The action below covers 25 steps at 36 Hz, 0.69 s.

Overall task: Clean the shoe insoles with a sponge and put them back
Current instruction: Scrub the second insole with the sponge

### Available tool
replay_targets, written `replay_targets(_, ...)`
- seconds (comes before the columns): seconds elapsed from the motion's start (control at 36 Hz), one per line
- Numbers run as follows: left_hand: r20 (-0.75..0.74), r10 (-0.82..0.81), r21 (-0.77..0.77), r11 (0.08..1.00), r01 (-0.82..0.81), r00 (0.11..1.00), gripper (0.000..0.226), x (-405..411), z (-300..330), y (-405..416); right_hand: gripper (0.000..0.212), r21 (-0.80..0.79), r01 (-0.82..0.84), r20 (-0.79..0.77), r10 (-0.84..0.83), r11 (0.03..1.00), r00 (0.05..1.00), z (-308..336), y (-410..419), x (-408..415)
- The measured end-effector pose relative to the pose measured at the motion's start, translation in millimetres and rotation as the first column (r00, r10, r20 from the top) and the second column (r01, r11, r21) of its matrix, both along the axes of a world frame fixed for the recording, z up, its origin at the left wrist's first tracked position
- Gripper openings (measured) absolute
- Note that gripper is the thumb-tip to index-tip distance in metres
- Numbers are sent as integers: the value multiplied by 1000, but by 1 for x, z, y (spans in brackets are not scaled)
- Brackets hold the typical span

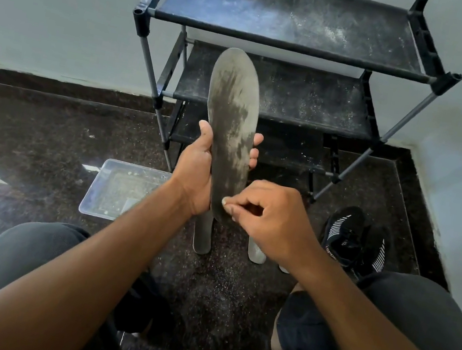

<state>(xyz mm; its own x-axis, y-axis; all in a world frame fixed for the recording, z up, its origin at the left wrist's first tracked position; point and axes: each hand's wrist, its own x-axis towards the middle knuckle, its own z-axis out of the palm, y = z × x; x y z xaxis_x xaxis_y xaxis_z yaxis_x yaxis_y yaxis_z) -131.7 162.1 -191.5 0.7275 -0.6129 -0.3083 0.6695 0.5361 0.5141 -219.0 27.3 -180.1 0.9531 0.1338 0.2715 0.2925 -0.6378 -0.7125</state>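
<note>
My left hand (197,169) grips a long grey insole (231,119) around its middle and holds it upright, toe end up, in front of the shoe rack. Its surface is blotched with dark patches. My right hand (269,215) is at the heel end with its fingers curled and the thumb tip on the insole. It seems to pinch a small dark sponge (251,209) that is mostly hidden in the fingers. A pair of black shoes with white stripes (356,243) stands on the floor at the right.
A dusty black shoe rack (282,14) stands against the wall ahead. A clear plastic tub (125,190) lies on the dark speckled floor at the left. Two more grey insoles (201,240) lie under my hands. My knees frame the bottom of the view.
</note>
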Motion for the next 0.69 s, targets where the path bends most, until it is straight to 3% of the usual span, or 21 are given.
replay_targets(0.14,23,-89,-17,996,89,996,94,-7,3,-5,7,-52,173,202,-159,983,966,3,0,7)
replay_targets(0.22,29,-80,-2,997,80,996,94,-7,7,-5,8,-51,213,229,-196,976,953,2,1,8)
replay_targets(0.31,-13,-15,-16,1000,14,1000,94,-1,7,-1,17,-81,148,188,-131,986,973,-1,5,0)
replay_targets(0.42,-63,-61,-17,998,60,996,94,-1,5,5,31,-327,46,169,11,944,986,-6,-1,0)
replay_targets(0.47,-62,-47,6,999,48,997,93,-1,5,6,30,-374,30,180,41,927,983,-8,-4,2)
replay_targets(0.58,-34,4,40,999,-3,999,92,-1,4,4,23,-338,-28,221,108,941,969,-13,2,3)
replay_targets(0.69,-23,-51,87,995,53,998,89,-5,3,3,14,-234,-6,233,62,972,970,-11,1,5)
